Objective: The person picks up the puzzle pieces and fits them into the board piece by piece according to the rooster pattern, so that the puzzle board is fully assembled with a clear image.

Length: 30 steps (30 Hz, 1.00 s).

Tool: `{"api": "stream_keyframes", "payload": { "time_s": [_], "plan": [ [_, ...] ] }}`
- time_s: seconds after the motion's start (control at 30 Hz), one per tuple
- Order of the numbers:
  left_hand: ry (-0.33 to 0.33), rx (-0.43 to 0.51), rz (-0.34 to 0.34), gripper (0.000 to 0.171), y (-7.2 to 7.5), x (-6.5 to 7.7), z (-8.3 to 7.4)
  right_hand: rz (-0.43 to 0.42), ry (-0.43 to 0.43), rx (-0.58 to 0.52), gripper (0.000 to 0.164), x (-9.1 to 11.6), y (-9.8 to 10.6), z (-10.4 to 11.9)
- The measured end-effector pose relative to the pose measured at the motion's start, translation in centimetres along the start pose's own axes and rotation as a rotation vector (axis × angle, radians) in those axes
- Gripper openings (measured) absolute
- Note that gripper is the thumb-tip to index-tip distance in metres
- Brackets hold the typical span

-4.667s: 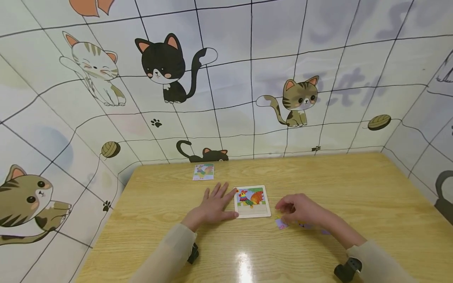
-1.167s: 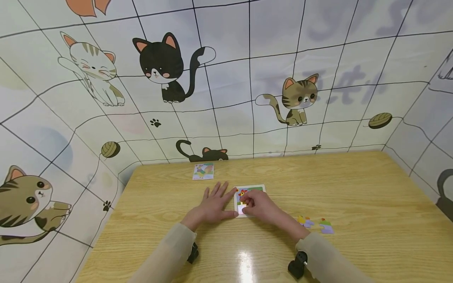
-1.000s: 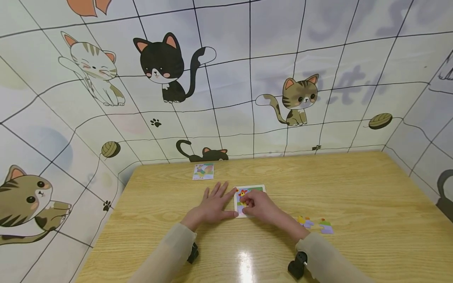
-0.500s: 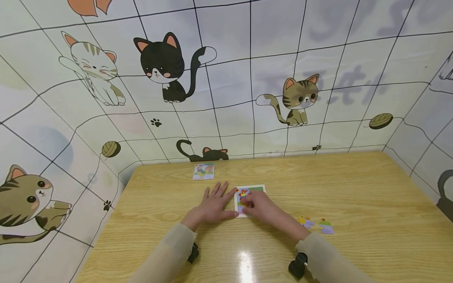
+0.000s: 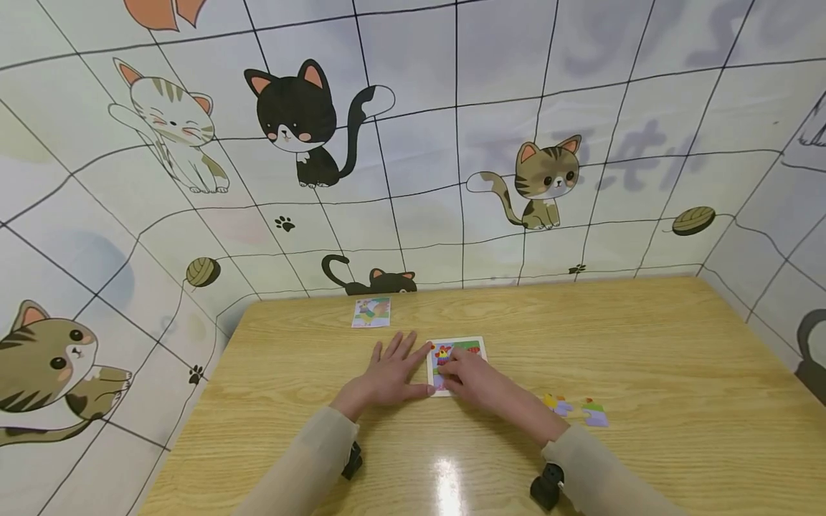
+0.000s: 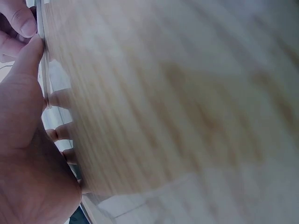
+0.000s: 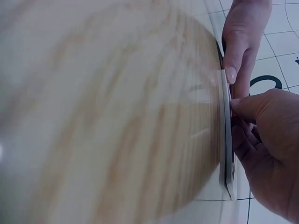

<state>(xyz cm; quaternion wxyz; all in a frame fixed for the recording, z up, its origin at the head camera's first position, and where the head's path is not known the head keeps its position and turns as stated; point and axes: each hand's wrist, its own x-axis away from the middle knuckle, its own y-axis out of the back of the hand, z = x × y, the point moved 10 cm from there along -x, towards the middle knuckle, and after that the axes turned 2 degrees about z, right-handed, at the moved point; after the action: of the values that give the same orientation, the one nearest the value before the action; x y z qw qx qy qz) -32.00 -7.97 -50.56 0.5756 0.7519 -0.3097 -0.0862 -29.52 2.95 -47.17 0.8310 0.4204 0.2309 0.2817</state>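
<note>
My left hand (image 5: 387, 376) lies flat with spread fingers, its thumb and index finger touching the left edge of the puzzle board (image 5: 455, 339). A colourful rooster picture fills the upper part of the board. Over its lower left part, my right hand (image 5: 476, 381) has thumb and curled fingers on a lilac-pink puzzle piece (image 5: 439, 384), which lies in the board's corner and is partly covered. The right wrist view shows the right thumb (image 7: 247, 106) low at the board's edge, close to the left thumb (image 7: 231, 74); the piece is hidden there.
Two loose puzzle pieces lie right of the board: a yellow-and-lilac one (image 5: 558, 405) and a green-and-lilac one (image 5: 595, 413). A rooster picture card (image 5: 371, 313) lies at the back left of the wooden table (image 5: 619, 337). A cat-printed wall covering (image 5: 426, 215) rises behind.
My right hand has carried the lilac-pink piece left from the loose pieces to the board's lower left corner. In the last half second its fingers shifted slightly there. The left hand has stayed still.
</note>
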Motion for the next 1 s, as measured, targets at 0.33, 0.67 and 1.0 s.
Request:
{"api": "stream_keyframes", "payload": {
  "time_s": [0.33,0.67,1.0],
  "plan": [
    [-0.008,0.021,0.009,0.084,-0.4,0.2,-0.3,-0.077,-0.113,-0.193,0.013,3.6,3.2,-3.5],
    [-0.020,0.022,0.003,0.083,0.0,0.3,-0.4,-0.058,-0.204,-0.193,0.020,10.9,7.5,-7.6],
    [-0.024,0.029,-0.010,0.082,0.4,0.4,-0.6,-0.040,-0.264,-0.246,0.032,14.7,8.1,-9.4]
  ]
}}
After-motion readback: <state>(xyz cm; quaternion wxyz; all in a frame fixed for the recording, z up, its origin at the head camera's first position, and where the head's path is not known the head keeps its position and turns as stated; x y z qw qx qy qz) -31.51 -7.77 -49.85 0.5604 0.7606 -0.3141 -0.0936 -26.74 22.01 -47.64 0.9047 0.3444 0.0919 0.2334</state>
